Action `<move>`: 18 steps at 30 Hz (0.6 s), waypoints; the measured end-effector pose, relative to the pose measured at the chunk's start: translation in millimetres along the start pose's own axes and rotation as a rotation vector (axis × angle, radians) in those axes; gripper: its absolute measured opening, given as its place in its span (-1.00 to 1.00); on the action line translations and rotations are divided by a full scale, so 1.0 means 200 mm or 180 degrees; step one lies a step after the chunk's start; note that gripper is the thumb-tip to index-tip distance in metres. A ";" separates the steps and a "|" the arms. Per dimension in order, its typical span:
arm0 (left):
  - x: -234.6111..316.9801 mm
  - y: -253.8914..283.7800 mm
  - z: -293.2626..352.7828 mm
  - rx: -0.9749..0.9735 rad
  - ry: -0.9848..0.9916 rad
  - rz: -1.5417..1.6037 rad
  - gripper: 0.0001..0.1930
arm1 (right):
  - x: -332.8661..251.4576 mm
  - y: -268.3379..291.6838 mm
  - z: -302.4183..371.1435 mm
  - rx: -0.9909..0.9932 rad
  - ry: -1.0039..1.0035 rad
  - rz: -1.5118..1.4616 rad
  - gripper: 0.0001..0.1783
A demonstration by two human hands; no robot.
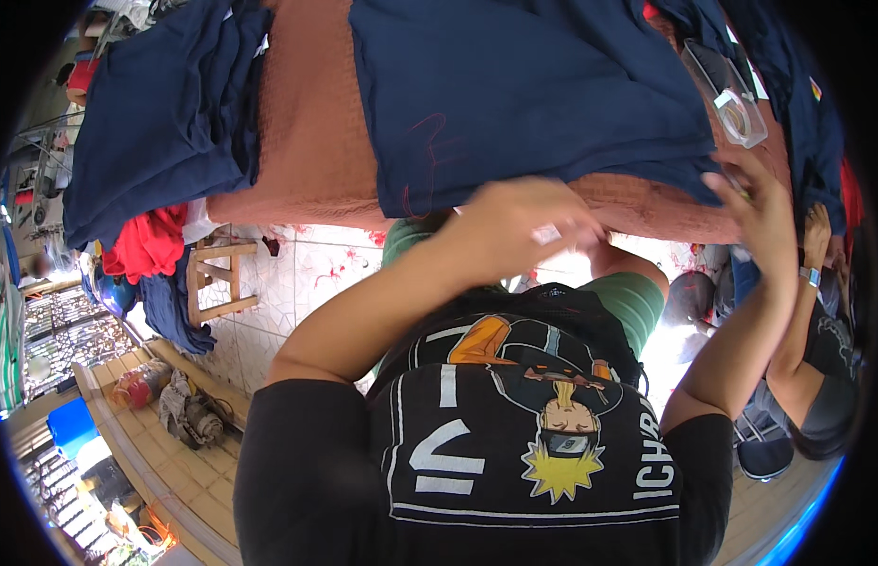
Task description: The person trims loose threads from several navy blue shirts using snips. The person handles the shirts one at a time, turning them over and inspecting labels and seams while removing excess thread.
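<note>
A large navy cloth (533, 94) lies spread on a table covered in brown fabric (311, 123). My left hand (519, 222) is curled at the cloth's near edge, and a small white tag (547, 234) shows at its fingertips. My right hand (758, 203) is further right with its fingers spread, touching the cloth's near right corner. I wear a black printed shirt and green shorts.
A clear plastic box (731, 94) sits on the table at the right. A pile of navy cloth (165, 113) hangs over the table's left end above red cloth (146, 241) and a wooden stool (217, 278). Another person (821, 321) sits at the right.
</note>
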State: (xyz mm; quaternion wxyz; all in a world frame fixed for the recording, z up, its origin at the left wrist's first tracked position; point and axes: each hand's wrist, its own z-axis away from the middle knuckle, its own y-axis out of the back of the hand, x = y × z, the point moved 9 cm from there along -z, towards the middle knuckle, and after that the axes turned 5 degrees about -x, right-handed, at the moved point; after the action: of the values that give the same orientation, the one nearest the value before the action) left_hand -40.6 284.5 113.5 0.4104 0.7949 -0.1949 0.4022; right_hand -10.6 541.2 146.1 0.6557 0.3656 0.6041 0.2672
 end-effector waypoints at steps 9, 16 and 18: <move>-0.38 0.51 0.28 0.1271 0.1517 -0.2099 -0.65 | -0.57 -0.62 -0.14 -0.0276 0.1210 -0.0039 -0.64; -0.45 0.55 0.29 0.1284 0.2031 -0.1635 -0.75 | -0.75 -0.90 -0.26 -0.0026 0.0993 -0.1306 -0.60; -0.48 0.58 0.32 0.1438 0.2131 -0.1022 -0.80 | -0.74 -0.97 -0.29 -0.0089 0.0983 -0.1570 -0.69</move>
State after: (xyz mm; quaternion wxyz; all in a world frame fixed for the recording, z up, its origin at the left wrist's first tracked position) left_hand -141.8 162.9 71.8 0.3241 0.7107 0.1679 0.6014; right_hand -104.1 318.1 79.4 0.6061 0.1536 0.7637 0.1604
